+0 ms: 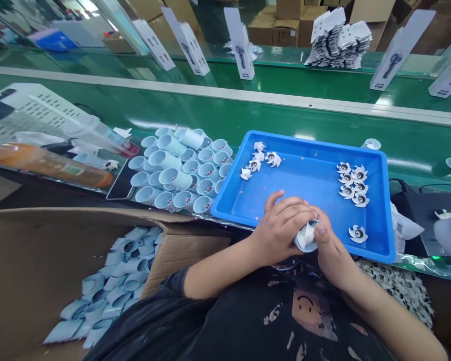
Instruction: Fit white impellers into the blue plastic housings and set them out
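Observation:
Both hands are closed round one light blue cylindrical housing (301, 244), close to my body at the front edge of a blue tray (304, 142). A white fan impeller (307, 232) shows in the housing's open end. My left hand (283, 225) covers the housing from the left and above, its fingers wrapped over it. On the other side my right hand (327, 240) grips it, with the thumb at the rim by the impeller. Inside the tray, several white impellers (273, 159) lie at the left, and more impellers (347, 192) with dark hubs lie at the right.
Many blue housings (175, 178) stand left of the tray. A cardboard box (188, 250) at lower left holds more housings (116, 281). Loose impellers (398, 288) fill a spot at lower right. Small white cartons (241, 55) stand along the far ledge. An orange bottle (52, 163) lies at left.

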A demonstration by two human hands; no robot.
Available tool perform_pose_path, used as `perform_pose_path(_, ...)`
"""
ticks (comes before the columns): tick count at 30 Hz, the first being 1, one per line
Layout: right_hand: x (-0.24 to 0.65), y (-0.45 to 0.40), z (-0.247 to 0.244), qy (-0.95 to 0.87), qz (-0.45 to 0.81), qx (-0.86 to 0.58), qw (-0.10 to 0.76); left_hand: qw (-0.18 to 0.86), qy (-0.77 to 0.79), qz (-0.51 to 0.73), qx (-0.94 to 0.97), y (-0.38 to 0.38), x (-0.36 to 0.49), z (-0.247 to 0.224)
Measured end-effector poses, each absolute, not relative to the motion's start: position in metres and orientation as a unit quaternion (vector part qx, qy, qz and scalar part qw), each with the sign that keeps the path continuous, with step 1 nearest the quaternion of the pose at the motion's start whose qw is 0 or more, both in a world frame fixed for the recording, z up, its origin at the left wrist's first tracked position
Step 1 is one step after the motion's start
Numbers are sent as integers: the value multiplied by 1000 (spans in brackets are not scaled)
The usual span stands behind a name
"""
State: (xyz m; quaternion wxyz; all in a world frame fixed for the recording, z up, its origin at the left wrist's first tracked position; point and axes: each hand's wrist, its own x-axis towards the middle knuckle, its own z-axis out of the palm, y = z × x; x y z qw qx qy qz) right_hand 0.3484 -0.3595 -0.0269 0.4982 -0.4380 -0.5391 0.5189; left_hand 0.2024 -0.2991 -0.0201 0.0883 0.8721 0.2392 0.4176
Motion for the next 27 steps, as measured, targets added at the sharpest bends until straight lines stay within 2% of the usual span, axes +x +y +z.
perform_pose_path(6, 350, -354, -28, -528, 590, -366, 489, 101, 232, 434, 865, -296, 201, -18)
perform_pose_path(11, 344, -353, -27, -494, 580, -387, 519, 57, 220, 394, 891, -297, 199, -10)
perform_pose_path(15, 342, -352, -25, -451, 609, -407, 511, 51, 230, 377, 896, -301, 198, -9)
perform_pose_path(27, 340, -349, -10, -416, 674, -386, 473, 107, 276, 409, 863, -297, 198, -21)
